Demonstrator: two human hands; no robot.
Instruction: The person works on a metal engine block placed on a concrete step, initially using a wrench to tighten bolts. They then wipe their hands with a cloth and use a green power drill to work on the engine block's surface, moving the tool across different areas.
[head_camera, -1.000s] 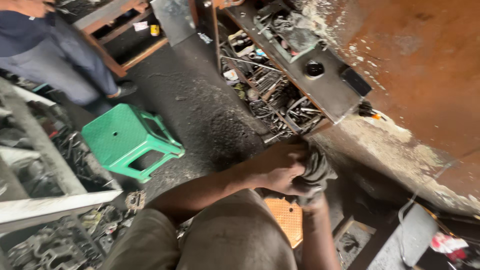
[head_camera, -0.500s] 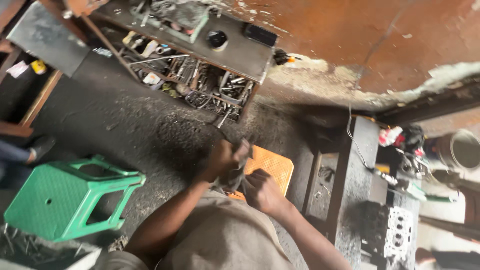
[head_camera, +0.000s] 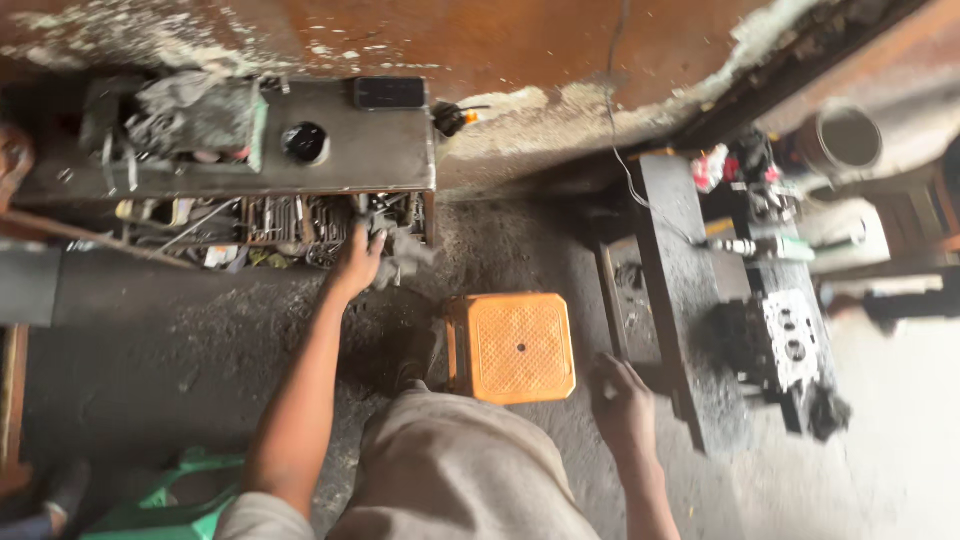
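My left hand (head_camera: 357, 262) reaches forward to the tool rack and grips a dirty grey rag (head_camera: 402, 250) at the rack's right end. My right hand (head_camera: 620, 400) hangs low beside the dark bench (head_camera: 680, 290), fingers loosely curled; nothing shows in it. An orange plastic stool (head_camera: 512, 346) stands between my two arms, just ahead of my knee. The metal tool rack (head_camera: 230, 160) holds several wrenches and metal parts on its lower shelf.
A grey engine cylinder head (head_camera: 790, 340) lies on the far side of the bench. A green stool (head_camera: 160, 500) sits at the lower left. A rust-brown wall runs along the top. A round metal container (head_camera: 840, 140) stands at the upper right.
The view has swung right. My hands were together on the rag; now the left hand has carried it out to the rack and the right has dropped to the side.
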